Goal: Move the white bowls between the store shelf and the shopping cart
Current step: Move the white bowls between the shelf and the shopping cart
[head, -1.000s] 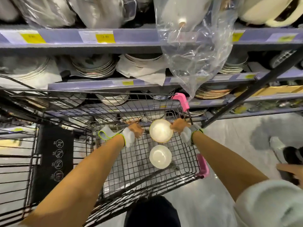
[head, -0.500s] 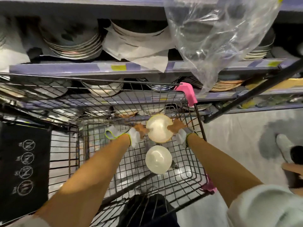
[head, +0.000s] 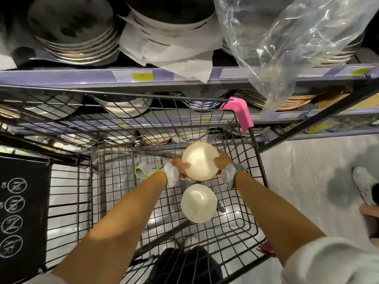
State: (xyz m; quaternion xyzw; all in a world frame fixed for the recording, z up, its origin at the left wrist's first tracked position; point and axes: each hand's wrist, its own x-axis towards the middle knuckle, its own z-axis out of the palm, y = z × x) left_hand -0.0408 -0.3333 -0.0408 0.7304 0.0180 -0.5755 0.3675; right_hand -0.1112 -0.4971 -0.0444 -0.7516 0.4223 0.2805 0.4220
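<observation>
You have two white bowls in view, and both sit within the wire shopping cart. The far bowl is clasped between your two hands, its open side facing up at you: your left hand presses against its left rim and your right hand wraps its right rim, so the grip is closed on that one bowl from both sides. Whether it rests on the wire floor or is lifted clear of it cannot be told from this angle. Each hand wears a white fingerless glove with a yellow-green cuff, two gloves in all, leaving your fingers bare on the bowl. The near bowl lies alone on the cart's wire floor, just beside the held one and closer to you, touched by neither hand. One pink plastic corner guard caps the far right corner of the cart. Beyond the cart stands the store shelf, with three purple-edged tiers visible, stacked with plates; one yellow price label shows clearly on the top edge. One clear plastic bag hangs down over the upper right. At the right edge, one white shoe stands on the grey floor.
</observation>
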